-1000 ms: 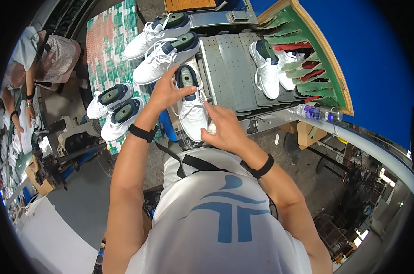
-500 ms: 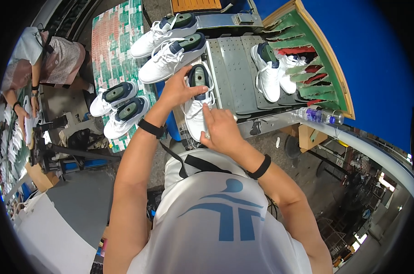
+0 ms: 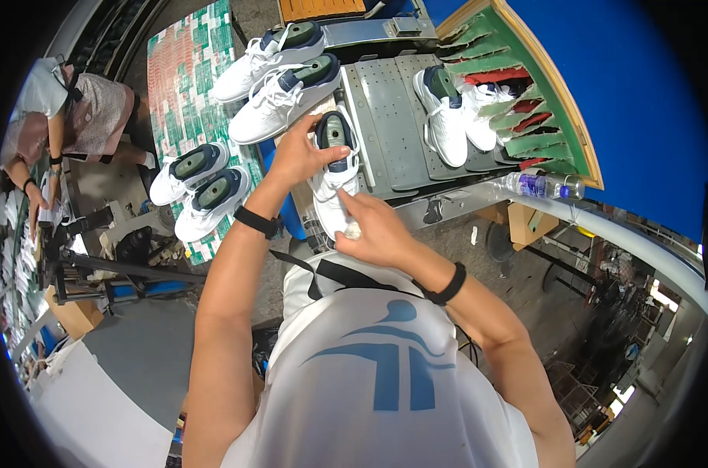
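Observation:
A white sneaker (image 3: 328, 201) with a navy collar and a green shoe tree inside stands at the near end of the conveyor, toe toward me. My left hand (image 3: 301, 158) grips it around the collar, thumb across the tongue. My right hand (image 3: 379, 232) is at its toe, fingers bent against the upper. A small whitish piece shows between those fingers; its kind is hard to make out. Just beyond the left hand rest two more white sneakers, the nearer (image 3: 283, 101) and the farther (image 3: 268, 62), laces loose.
A pair of white sneakers (image 3: 202, 204) sits on the patterned board (image 3: 190, 78) at left. Another pair (image 3: 447, 129) lies on the grey slatted conveyor (image 3: 385, 117), before a green flap curtain (image 3: 541, 129). A plastic bottle (image 3: 542, 186) lies on the rail. At far left a person (image 3: 81, 109) handles shoes.
My right fingers have shifted slightly left and curled closer onto the sneaker's toe. The left hand keeps its grip. The whole view has shifted a little, and the person at far left has moved their hands.

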A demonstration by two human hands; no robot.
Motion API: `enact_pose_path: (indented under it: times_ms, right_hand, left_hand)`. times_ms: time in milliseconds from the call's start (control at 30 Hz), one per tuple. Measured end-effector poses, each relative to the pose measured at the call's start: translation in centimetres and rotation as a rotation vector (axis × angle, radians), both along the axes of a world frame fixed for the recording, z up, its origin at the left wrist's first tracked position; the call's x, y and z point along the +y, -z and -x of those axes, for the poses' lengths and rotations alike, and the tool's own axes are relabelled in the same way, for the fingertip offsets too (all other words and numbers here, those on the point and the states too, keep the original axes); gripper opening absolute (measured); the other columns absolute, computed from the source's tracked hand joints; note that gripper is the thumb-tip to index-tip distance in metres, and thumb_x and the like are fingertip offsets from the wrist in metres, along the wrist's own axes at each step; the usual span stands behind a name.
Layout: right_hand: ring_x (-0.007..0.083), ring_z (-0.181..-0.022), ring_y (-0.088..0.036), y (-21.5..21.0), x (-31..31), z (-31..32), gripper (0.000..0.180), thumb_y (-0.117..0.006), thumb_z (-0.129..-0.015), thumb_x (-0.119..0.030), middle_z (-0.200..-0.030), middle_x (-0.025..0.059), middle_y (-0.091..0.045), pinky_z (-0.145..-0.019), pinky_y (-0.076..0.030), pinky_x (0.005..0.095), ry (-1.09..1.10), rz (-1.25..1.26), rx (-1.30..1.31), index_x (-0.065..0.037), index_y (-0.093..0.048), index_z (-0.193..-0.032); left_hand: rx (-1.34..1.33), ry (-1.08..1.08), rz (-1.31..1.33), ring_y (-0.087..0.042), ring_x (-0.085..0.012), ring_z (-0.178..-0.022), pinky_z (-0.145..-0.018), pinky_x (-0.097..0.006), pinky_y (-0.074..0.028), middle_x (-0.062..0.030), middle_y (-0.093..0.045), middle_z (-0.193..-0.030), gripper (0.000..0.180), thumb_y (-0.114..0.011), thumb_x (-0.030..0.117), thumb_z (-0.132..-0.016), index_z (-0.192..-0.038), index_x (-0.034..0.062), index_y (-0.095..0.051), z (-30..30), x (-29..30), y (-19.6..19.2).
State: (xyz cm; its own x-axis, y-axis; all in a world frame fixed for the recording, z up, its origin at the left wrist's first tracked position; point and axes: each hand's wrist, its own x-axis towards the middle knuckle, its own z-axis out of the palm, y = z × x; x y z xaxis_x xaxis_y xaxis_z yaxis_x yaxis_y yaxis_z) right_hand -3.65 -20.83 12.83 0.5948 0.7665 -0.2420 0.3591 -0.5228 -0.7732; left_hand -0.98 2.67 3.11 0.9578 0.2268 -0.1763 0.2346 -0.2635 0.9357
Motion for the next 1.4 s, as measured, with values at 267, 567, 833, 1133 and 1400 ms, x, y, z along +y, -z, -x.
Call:
enact_pose_path:
  times_ms: [267,567,833,1133,1400]
  right_hand:
    - [0.043,-0.105,-0.066,-0.2,-1.1,-0.1,0.079,-0.079,-0.084,-0.029,-0.111,0.0236,-0.068,-0.096,-0.05,0.0523,0.022,-0.009,-0.053,0.014,-0.056,-0.147]
    - [0.0358,-0.097,-0.064,0.9,0.6,0.7,0.079,-0.079,-0.081,-0.028,-0.104,0.0185,-0.065,-0.092,-0.049,0.0461,-0.087,0.0,-0.387,0.012,-0.059,-0.146]
    - [0.036,-0.097,-0.064,2.4,1.8,0.7,0.079,-0.078,-0.081,-0.029,-0.104,0.0199,-0.066,-0.092,-0.048,0.047,-0.089,0.066,-0.416,0.015,-0.058,-0.143]
    - [0.0394,-0.102,-0.067,-1.0,-0.4,0.4,0.077,-0.078,-0.082,-0.028,-0.108,0.0204,-0.068,-0.094,-0.053,0.0476,-0.018,0.025,-0.033,0.01,-0.059,-0.146]
    - [0.0382,-0.107,-0.069,-0.2,-3.3,-1.6,0.074,-0.078,-0.083,-0.021,-0.111,0.0207,-0.07,-0.096,-0.055,0.0443,0.197,-0.089,0.047,0.009,-0.058,-0.148]
  left_hand:
    - [0.085,0.005,-0.131,-0.073,-0.0338,-0.119,-0.104,-0.041,-0.055,-0.0225,-0.075,-0.127,0.095,-0.104,0.047,-0.068,-0.14,-0.0007,-0.064,-0.9,-0.5,-0.4]
    - [0.158,0.042,-0.138,-0.071,-0.0374,-0.121,-0.104,-0.043,-0.055,-0.024,-0.073,-0.129,0.096,-0.104,0.051,-0.067,-0.138,0.0008,-0.063,-0.8,-0.5,-1.2]
    - [0.149,0.012,-0.145,-0.069,-0.0398,-0.124,-0.106,-0.045,-0.055,-0.0261,-0.071,-0.132,0.101,-0.104,0.055,-0.065,-0.139,0.0004,-0.063,-0.5,-0.5,-0.9]
    - [0.2,0.015,0.032,-0.073,-0.0351,-0.117,-0.102,-0.042,-0.056,-0.0225,-0.075,-0.124,0.096,-0.104,0.05,-0.067,-0.138,-0.0002,-0.063,-0.7,-0.1,-1.3]
    - [0.054,-0.005,0.062,-0.073,-0.0283,-0.118,-0.103,-0.038,-0.055,-0.02,-0.075,-0.127,0.093,-0.105,0.044,-0.07,-0.139,-0.0034,-0.063,-0.3,-0.3,0.4]
